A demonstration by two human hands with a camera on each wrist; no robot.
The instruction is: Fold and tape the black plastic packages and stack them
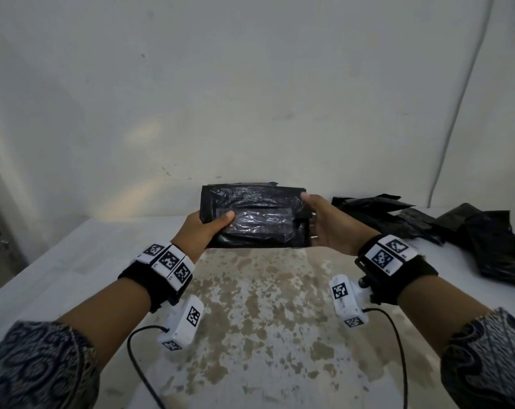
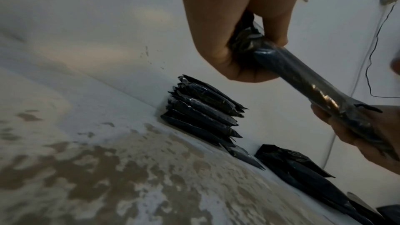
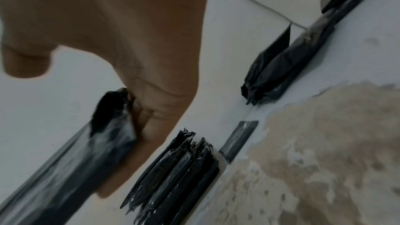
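Above worn white table (image 1: 259, 320), left hand (image 1: 204, 228) and right hand (image 1: 333, 228) grip unlabelled taped black package (image 1: 256, 222).

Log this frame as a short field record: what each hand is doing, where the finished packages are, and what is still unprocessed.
left hand: left hand grips the left end of the folded, taped black plastic package
right hand: right hand holds its right end
package position: lifted above the worn white table
finished: stack of taped black packages against the wall
unprocessed: loose pile of black plastic bags at right
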